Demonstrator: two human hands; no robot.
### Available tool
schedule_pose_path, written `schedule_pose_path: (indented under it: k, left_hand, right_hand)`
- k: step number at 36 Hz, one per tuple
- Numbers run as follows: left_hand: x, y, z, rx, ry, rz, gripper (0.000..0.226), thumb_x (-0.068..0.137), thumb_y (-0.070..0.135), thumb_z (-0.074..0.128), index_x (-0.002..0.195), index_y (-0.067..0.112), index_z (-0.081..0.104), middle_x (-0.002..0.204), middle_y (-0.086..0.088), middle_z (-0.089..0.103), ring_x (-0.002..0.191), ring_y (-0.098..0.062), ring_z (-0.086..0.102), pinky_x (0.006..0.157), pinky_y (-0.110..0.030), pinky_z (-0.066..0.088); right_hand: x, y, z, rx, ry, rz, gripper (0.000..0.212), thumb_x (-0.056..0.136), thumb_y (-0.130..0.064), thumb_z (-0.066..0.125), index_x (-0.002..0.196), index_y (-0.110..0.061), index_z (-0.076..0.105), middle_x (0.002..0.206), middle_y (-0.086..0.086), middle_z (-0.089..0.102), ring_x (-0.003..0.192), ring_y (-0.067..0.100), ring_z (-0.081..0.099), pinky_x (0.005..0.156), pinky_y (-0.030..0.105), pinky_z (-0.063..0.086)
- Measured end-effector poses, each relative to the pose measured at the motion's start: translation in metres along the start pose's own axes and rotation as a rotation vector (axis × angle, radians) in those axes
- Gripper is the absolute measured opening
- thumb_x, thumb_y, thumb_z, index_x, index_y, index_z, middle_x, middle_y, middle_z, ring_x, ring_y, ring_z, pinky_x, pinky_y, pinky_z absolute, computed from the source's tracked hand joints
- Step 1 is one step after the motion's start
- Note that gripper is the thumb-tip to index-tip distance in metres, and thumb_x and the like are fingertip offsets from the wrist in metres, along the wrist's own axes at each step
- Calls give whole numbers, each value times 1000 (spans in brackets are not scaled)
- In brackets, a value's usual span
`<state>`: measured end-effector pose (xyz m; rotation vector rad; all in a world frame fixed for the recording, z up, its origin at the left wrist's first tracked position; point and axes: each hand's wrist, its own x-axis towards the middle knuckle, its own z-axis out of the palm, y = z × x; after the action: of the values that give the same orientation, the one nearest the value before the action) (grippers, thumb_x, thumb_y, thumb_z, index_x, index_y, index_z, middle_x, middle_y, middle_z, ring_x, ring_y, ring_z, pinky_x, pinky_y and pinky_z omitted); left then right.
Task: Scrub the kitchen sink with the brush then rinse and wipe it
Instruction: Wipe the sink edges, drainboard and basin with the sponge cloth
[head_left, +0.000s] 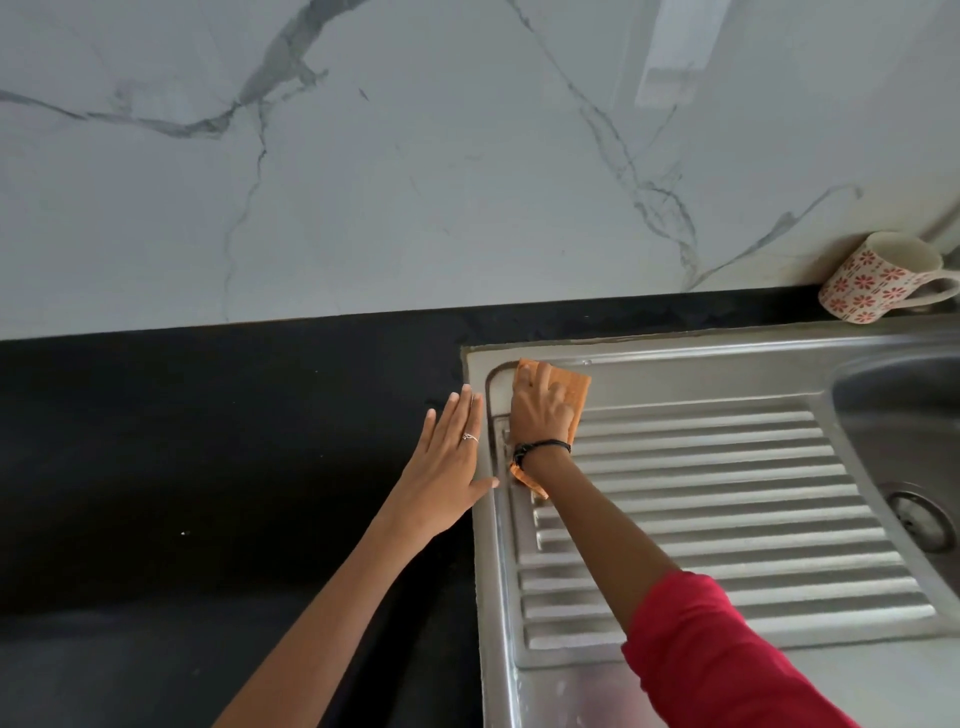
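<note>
**Orange cloth pressed to the far-left corner of the drainboard**

A white marble-veined wall (415, 182) fills the upper view, above a black tabletop (182, 467). Set into the tabletop at right is the stainless steel sink (649, 374); its ribbed drainboard (727, 519) shows dull, streaky metal, and the bowl with its drain (917, 519) sits at the far right edge. The right hand (540, 410), wearing a dark wrist band and a red sleeve, lies flat with fingers spread, pressing an orange cloth (574, 395) onto the drainboard's far-left corner; a cloth end pokes out beneath the wrist. The left hand (449, 467) rests open, palm down on the tabletop, its thumb seemingly touching the sink's rim. A floral mug (878, 278) stands behind the sink by the wall.
</note>
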<state>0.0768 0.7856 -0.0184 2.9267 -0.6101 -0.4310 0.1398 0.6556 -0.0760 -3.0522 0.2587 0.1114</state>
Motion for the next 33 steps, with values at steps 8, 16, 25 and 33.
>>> schedule_pose_path:
  k: [8,16,25,33]
  left_hand:
    - [16,33,5,-53,12,-10,87,95,49,37,132,13,-33,141,-3,-37,134,-15,-30,110,-33,-18]
    - [46,90,20,-130,-10,2,76,97,47,28,134,16,-31,151,-4,-29,133,-11,-30,109,-30,-18]
    - [89,174,32,-84,16,54,74,98,47,28,133,16,-30,153,-7,-25,131,-11,-30,109,-31,-18]
    - [115,245,42,-146,5,78,74,98,46,29,134,17,-29,153,-5,-24,130,-9,-31,108,-28,-20]
  right_hand:
    - [11,51,-2,1,9,65,54,96,-6,38,145,-7,16,144,17,21,109,30,50,76,40,53]
    - [20,123,-8,23,17,116,55,95,-6,41,145,-8,18,142,16,24,108,29,51,77,40,53]
    - [33,216,-16,65,40,165,53,95,-6,37,145,-12,20,142,15,26,109,32,53,84,44,47]
    - [47,288,-21,31,73,206,52,94,-5,36,144,-10,23,140,16,30,105,33,55,89,43,45]
